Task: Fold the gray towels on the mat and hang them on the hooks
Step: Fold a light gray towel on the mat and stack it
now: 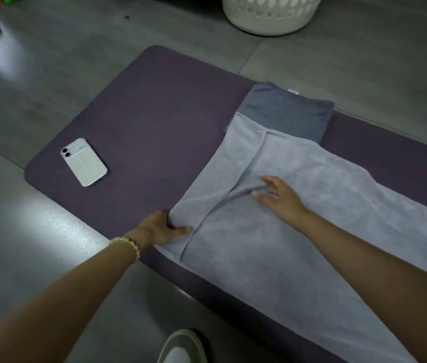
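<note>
A light gray towel point(298, 231) lies spread along the purple mat point(154, 121), its left edge folded over toward the middle. My left hand point(161, 227) grips that folded edge near the mat's front side, thumb on top of the cloth. My right hand point(279, 197) rests flat on the towel with fingers straight, touching a raised crease. A darker gray towel point(288, 111) lies folded at the far end of the mat, partly under the light towel. No hooks are in view.
A white phone point(84, 162) lies face down on the left part of the mat. A white perforated laundry basket point(270, 14) stands on the gray floor beyond the mat. A shoe point(181, 348) shows at the bottom edge.
</note>
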`<action>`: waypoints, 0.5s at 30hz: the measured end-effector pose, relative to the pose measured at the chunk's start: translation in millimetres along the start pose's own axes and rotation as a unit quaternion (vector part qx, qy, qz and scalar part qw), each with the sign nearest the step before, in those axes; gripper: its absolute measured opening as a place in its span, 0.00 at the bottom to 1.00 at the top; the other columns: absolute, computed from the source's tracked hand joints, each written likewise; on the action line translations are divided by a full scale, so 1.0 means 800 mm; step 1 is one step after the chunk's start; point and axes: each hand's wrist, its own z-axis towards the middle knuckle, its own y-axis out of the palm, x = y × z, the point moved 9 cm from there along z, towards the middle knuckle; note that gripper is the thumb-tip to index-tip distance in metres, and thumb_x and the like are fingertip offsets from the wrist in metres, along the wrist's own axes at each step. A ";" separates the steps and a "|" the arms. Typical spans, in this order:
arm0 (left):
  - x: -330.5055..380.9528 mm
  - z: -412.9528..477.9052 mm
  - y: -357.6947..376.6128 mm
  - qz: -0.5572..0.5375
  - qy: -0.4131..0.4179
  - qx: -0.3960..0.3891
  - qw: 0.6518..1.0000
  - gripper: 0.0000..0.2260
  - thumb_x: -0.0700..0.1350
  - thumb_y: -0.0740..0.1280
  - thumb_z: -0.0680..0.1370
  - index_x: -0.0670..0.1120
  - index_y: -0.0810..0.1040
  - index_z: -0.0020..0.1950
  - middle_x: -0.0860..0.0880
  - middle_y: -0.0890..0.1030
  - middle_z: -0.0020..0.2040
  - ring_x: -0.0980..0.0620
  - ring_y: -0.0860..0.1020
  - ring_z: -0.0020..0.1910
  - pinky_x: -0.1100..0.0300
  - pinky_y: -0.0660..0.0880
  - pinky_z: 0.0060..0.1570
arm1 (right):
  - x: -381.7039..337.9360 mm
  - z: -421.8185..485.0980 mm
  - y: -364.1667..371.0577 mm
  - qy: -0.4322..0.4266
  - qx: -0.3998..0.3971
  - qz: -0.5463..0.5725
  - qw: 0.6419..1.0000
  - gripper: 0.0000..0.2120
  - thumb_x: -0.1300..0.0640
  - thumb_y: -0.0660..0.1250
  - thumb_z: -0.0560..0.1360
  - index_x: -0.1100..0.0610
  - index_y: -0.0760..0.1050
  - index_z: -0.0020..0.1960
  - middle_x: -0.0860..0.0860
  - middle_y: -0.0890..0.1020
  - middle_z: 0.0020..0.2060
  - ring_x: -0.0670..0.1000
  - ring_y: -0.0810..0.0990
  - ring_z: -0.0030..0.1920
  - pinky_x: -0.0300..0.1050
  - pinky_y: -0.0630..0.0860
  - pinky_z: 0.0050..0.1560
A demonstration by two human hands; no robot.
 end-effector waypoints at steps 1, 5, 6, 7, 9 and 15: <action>0.015 -0.004 0.003 -0.021 0.028 -0.013 0.999 0.30 0.58 0.73 0.70 0.46 0.72 0.66 0.49 0.77 0.62 0.49 0.75 0.61 0.61 0.70 0.55 | 0.007 -0.014 -0.002 0.003 -0.014 -0.010 1.000 0.26 0.56 0.71 0.74 0.57 0.68 0.69 0.53 0.72 0.66 0.53 0.72 0.64 0.40 0.70 0.60; 0.111 -0.032 0.015 -0.176 0.146 -0.065 0.971 0.28 0.49 0.78 0.66 0.53 0.72 0.63 0.59 0.79 0.56 0.58 0.78 0.56 0.64 0.75 0.51 | 0.047 -0.069 -0.047 0.039 -0.030 0.004 0.999 0.26 0.52 0.70 0.74 0.53 0.68 0.69 0.51 0.70 0.68 0.50 0.70 0.66 0.43 0.73 0.60; 0.139 -0.040 0.018 -0.204 0.167 -0.067 0.962 0.28 0.50 0.79 0.66 0.55 0.71 0.62 0.60 0.79 0.55 0.60 0.79 0.54 0.67 0.76 0.48 | 0.058 -0.082 -0.066 0.048 -0.026 0.009 0.998 0.25 0.51 0.70 0.74 0.52 0.69 0.69 0.51 0.70 0.67 0.49 0.70 0.66 0.42 0.73 0.57; 0.168 -0.048 0.023 -0.224 0.185 -0.064 0.955 0.28 0.51 0.79 0.65 0.58 0.71 0.61 0.60 0.79 0.54 0.61 0.79 0.53 0.69 0.76 0.45 | 0.071 -0.095 -0.088 0.054 -0.015 0.010 0.998 0.24 0.51 0.69 0.74 0.51 0.69 0.68 0.50 0.71 0.67 0.49 0.70 0.66 0.40 0.72 0.56; 0.218 -0.061 0.042 -0.256 0.205 -0.066 0.942 0.29 0.51 0.78 0.66 0.59 0.70 0.62 0.59 0.78 0.56 0.60 0.78 0.54 0.68 0.76 0.47 | 0.099 -0.123 -0.140 0.065 0.021 -0.001 0.998 0.21 0.50 0.67 0.76 0.52 0.71 0.67 0.49 0.72 0.66 0.49 0.71 0.65 0.39 0.70 0.56; 0.368 -0.106 0.145 -0.335 0.226 -0.134 0.905 0.24 0.43 0.75 0.70 0.50 0.73 0.64 0.51 0.81 0.54 0.55 0.81 0.47 0.65 0.77 0.38 | 0.188 -0.228 -0.302 0.069 0.156 -0.050 0.984 0.13 0.54 0.66 0.77 0.50 0.72 0.61 0.50 0.73 0.62 0.50 0.75 0.58 0.28 0.67 0.54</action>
